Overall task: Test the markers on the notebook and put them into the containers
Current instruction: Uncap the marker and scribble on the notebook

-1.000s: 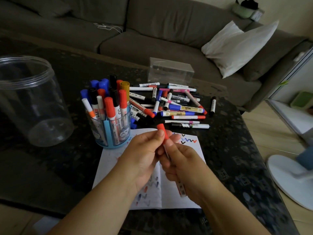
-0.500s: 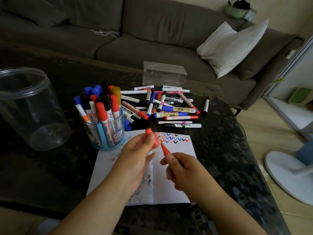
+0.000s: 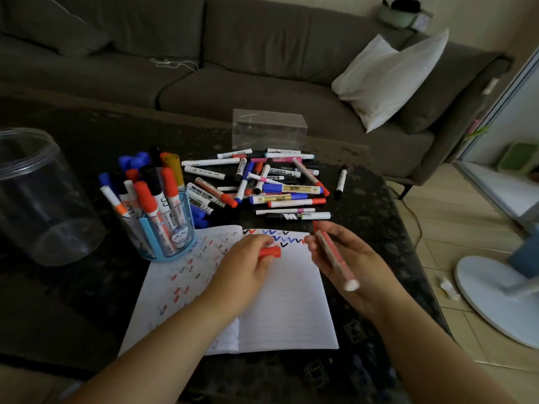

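An open notebook lies on the dark table, with zigzag test marks in several colours along the top of its right page. My left hand rests on the notebook and pinches a red marker cap. My right hand holds the uncapped red marker at the page's upper right corner, its tip by the marks. A blue-and-clear cup full of markers stands left of the notebook. A pile of loose markers lies beyond it.
A big clear plastic jar stands at the far left. A clear rectangular box sits behind the marker pile. A grey sofa with a white pillow is behind the table. A white fan base stands on the floor to the right.
The cap came off the red marker. My left hand moved down onto the notebook with the cap, and my right hand swung the marker out to the page's upper right.
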